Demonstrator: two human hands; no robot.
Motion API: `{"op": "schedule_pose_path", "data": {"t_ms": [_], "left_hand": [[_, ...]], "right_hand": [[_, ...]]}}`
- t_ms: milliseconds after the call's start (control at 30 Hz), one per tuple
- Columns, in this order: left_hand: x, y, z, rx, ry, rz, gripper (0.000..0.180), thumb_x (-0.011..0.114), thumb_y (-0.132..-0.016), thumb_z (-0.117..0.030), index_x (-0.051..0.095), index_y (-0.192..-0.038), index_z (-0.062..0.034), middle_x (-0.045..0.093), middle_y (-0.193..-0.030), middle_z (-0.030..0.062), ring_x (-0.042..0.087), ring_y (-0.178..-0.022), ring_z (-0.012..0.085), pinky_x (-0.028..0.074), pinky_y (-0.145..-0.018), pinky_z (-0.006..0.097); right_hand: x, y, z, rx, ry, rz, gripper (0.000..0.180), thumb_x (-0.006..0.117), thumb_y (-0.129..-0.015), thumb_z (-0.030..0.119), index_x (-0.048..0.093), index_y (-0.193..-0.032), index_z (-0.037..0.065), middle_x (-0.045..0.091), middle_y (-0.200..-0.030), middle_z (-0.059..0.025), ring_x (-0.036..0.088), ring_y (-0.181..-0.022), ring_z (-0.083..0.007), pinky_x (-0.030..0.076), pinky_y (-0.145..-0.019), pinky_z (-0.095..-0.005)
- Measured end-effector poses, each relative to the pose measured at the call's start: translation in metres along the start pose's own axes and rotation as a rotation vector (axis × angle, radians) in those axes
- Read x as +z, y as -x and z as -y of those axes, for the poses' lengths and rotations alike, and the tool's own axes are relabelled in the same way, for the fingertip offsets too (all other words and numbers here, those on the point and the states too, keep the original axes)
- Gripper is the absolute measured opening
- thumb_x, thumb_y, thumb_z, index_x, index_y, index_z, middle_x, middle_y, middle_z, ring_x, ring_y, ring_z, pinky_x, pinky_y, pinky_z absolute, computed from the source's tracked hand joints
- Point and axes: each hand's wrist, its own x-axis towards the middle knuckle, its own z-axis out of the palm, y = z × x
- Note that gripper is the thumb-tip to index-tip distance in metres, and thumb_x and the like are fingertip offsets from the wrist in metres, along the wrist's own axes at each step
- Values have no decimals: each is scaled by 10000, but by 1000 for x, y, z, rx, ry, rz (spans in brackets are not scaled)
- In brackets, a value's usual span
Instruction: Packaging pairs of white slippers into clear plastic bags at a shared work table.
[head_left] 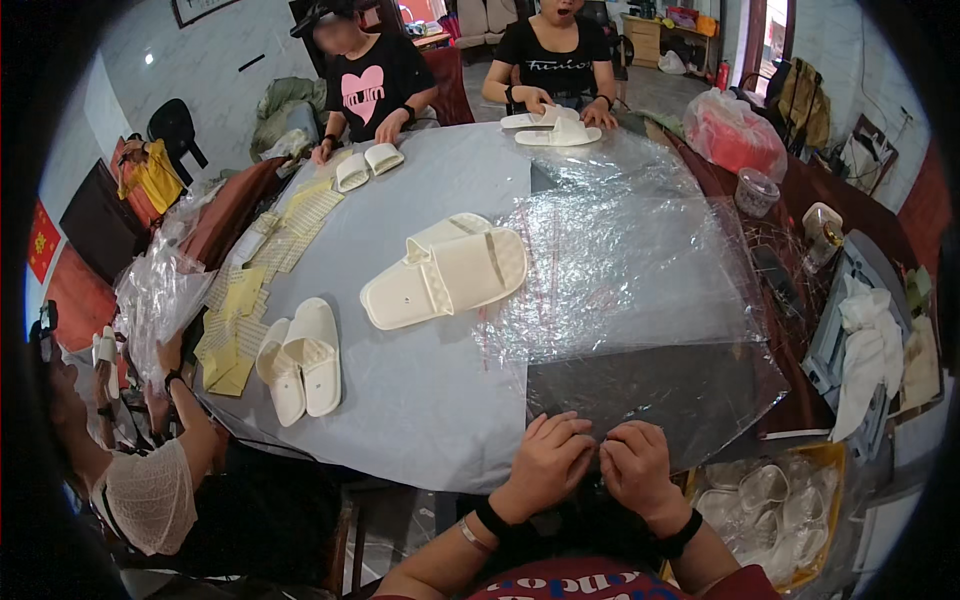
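My left hand (550,462) and my right hand (640,466) are close together at the table's near edge, beside the dark part of the tabletop. Both have their fingers curled in and thumbs pressed against them; anything they pinch is too small or hidden to make out. Clear plastic bags (620,270) lie flat just beyond them, shiny and wrinkled. A pair of cream slippers (480,270) rests in the middle of the table, one partly over the other. Another pair of white slippers (318,350) lies to the left.
Yellowish paper sheets (235,330) line the left edge. Across the table two people handle slippers (352,172) and more slippers (560,132); a third person's arm (190,410) is at left. A yellow crate (838,500) of bagged slippers stands at lower right. A clear tub (757,192) sits far right.
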Motion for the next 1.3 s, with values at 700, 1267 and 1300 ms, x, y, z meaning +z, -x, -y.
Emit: {"op": "schedule_pose_path", "data": {"t_ms": [700,1267,1300], "left_hand": [[-164,-86,-91,332,1836,-5,729,227,-955,-687,-177,-1497,-415,435,-602,-51,372,-465,81,319,-469,298],[-60,-55,-7,-90,116,263,719,698,-855,-248,364,-1459,-43,604,-1018,179,598,-934,321,478,-844,405],[-53,-41,-6,-97,74,294,711,694,-860,-278,375,-1449,-39,586,-1176,210,584,-1070,354,468,-914,419]], "right_hand": [[1,-1,-2,-7,12,-22,84,681,-771,110,607,-802,87,586,-889,-61,585,-898,-258,427,-755,-407],[1,3,-3,22,41,36,97,683,-774,130,621,-837,91,599,-930,-62,591,-912,-262,420,-775,-409],[1,1,1,10,30,36,101,682,-776,134,622,-845,90,599,-934,-62,590,-918,-264,419,-778,-410]]}}
